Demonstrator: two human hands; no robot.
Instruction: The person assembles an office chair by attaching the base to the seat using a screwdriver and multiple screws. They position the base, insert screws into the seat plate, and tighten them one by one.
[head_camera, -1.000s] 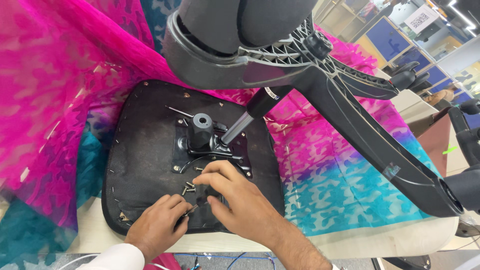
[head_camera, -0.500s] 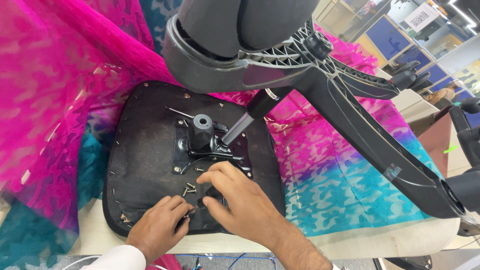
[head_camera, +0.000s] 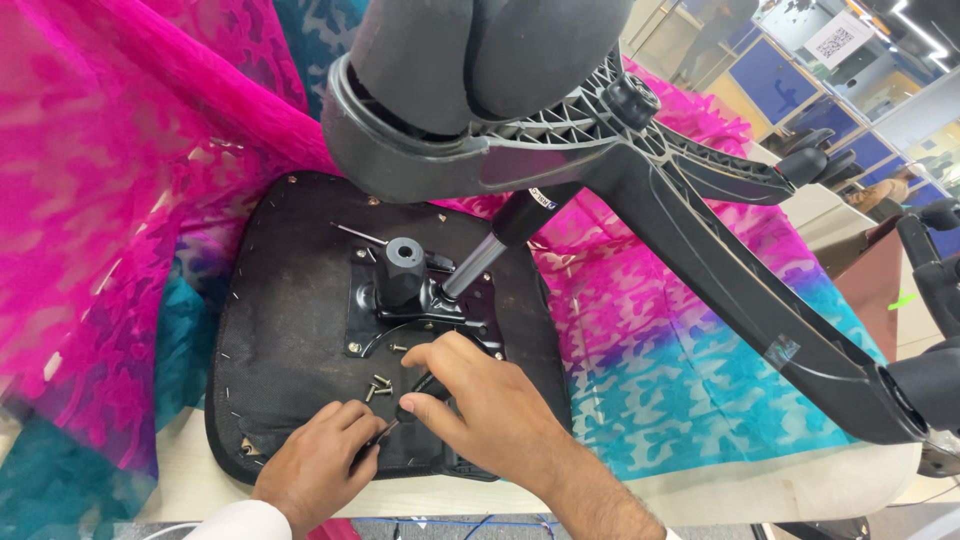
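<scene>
An upturned black chair seat (head_camera: 290, 330) lies on a cloth-covered table, with a metal mechanism plate (head_camera: 420, 300) bolted at its middle. My right hand (head_camera: 490, 400) rests on the seat's near part and pinches a small black knob on a curved lever (head_camera: 418, 392). My left hand (head_camera: 320, 462) sits just left of it, fingers curled around a thin metal tool (head_camera: 376, 438) whose tip points at the knob. Several loose screws (head_camera: 380, 385) lie on the seat just above my left hand.
A black chair back and armrest frame (head_camera: 700, 260) arches over the seat from top centre to the right edge. Pink and teal cloth (head_camera: 120, 220) covers the table. A thin metal rod (head_camera: 357, 234) lies on the seat's far part. Other chairs (head_camera: 930, 270) stand at right.
My right hand's fingers have drawn a little nearer to my left hand over the black knob. Seat, screws and chair frame have stayed in place.
</scene>
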